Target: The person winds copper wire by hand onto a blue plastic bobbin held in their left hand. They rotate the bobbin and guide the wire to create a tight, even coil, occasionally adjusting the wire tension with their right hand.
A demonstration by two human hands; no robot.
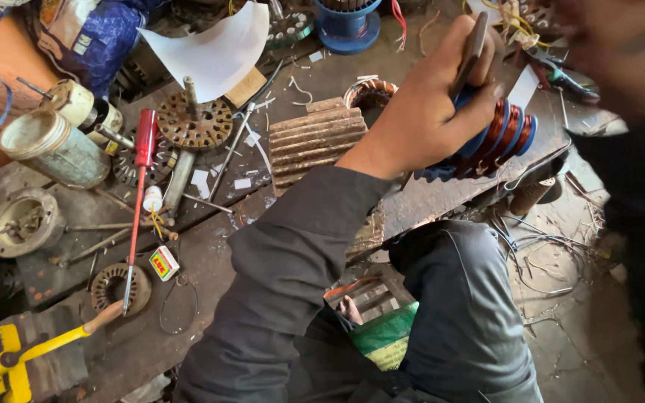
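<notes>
My left hand [431,101] reaches out from a dark grey sleeve over a cluttered metal bench [210,261]. Its fingers are closed around a thin flat dark metal tool [473,41] that sticks up past the knuckles. The thumb rests on a blue bobbin wound with copper wire [508,128], which lies on its side at the bench's right edge. My right hand [610,41] is a dark blur at the top right, close to the camera and above the bobbin. Its fingers cannot be made out.
A red-handled screwdriver [142,186], a perforated rotor disc [194,123], a ribbed wooden block [315,142] and a metal can [54,149] lie on the bench. A white sheet [214,48] and a blue spool [349,22] sit at the back. Loose wires [554,261] cover the floor on the right.
</notes>
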